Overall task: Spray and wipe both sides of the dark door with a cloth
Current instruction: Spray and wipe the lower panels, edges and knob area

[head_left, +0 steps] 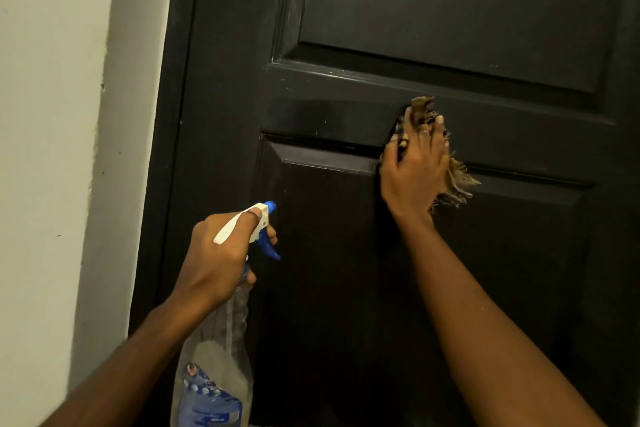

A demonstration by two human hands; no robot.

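The dark door (pixel 450 28) fills most of the view, a glossy near-black panelled leaf with a raised upper panel and a raised lower panel parted by a flat cross rail. The cloth (pixel 457 180) lies on that rail, right of the door's middle, and laps onto the top moulding of the lower panel. It is a brownish rag with frayed, stringy edges that stick out above and to the right of the hand on it.

The right hand (pixel 414 166) presses the cloth flat against the door. Its grip is wide, fingers spread and pointing up the door, palm over the rag.

Lower down, before the left side of the lower panel, the left hand (pixel 221 256) holds a spray bottle (pixel 221 357) by the neck. Its grip is closed round the neck, with the thumb laid along the white spray head and fingers at the blue trigger (pixel 268 246). The blue nozzle (pixel 270 206) points at the door and stands near it; whether it touches cannot be told. The bottle is clear plastic and hangs down toward the lower edge of the view. It carries a blue label (pixel 211 406) with pale print and a small round mark above, all too blurred to read, so no brand can be made out.

Left of the door runs its dark frame (pixel 176 114), and beyond that a pale, off-white wall (pixel 45 114) with a few small dark specks.
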